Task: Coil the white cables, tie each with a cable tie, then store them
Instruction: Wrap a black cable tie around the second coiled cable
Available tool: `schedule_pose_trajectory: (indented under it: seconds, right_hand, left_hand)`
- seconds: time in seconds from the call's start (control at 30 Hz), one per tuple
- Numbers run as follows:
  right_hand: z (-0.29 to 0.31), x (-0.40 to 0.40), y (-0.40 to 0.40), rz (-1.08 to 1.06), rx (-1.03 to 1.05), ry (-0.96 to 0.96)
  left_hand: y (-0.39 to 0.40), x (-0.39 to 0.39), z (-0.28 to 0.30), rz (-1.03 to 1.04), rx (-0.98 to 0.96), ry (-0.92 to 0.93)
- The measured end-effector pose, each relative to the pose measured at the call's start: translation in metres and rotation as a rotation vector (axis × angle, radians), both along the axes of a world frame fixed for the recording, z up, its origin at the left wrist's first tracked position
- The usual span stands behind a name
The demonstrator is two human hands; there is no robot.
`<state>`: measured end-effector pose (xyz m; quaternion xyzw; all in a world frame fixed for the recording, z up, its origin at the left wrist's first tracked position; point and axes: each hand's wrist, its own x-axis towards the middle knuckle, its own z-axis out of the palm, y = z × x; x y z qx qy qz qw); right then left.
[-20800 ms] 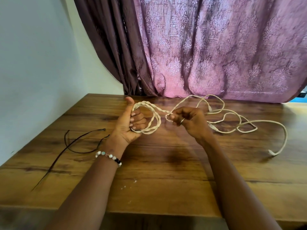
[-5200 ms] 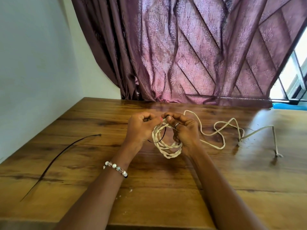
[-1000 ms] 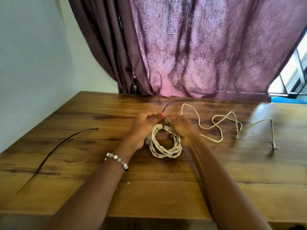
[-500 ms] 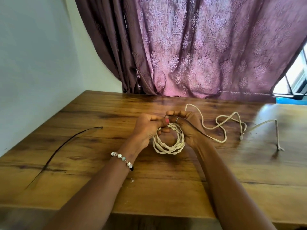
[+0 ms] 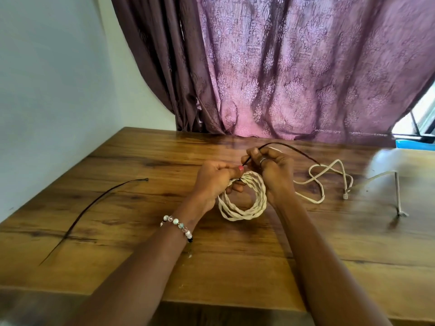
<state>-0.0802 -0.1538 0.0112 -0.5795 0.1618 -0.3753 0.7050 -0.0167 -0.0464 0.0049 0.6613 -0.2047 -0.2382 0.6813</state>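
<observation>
No text, label, brand, number or sign can be read anywhere in the view.
</observation>
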Motion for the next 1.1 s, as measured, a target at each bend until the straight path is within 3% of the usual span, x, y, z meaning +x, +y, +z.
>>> schedule_pose_trajectory:
  seconds: [0.4, 0.63, 0.83, 0.93, 1.1]
  right_hand:
    - [0.001, 0.006, -0.019, -0.105, 0.113, 0.027]
    - [0.004, -0.001, -0.015, 0.009, -0.291, 0.015]
    - [0.001, -0.005, -0.004, 0.183, -0.771, 0.083]
    - [-0.006, -0.006, -0.004, 0.239, -1.043, 0.142]
    - [-0.009, -0.007, -0.013, 0.290, -1.010, 0.221]
  left_hand:
    - [-0.008, -0.015, 0.009, -0.090, 0.111, -0.033]
    - [-0.003, -0.002, 0.000, 0.059, 0.070, 0.050]
    - [0.006, 0.022, 0.003, 0.125, -0.150, 0.370]
    - [0.013, 0.027, 0.001, 0.130, -0.163, 0.350]
    - [0.017, 0.023, 0.003, 0.039, -0.113, 0.146]
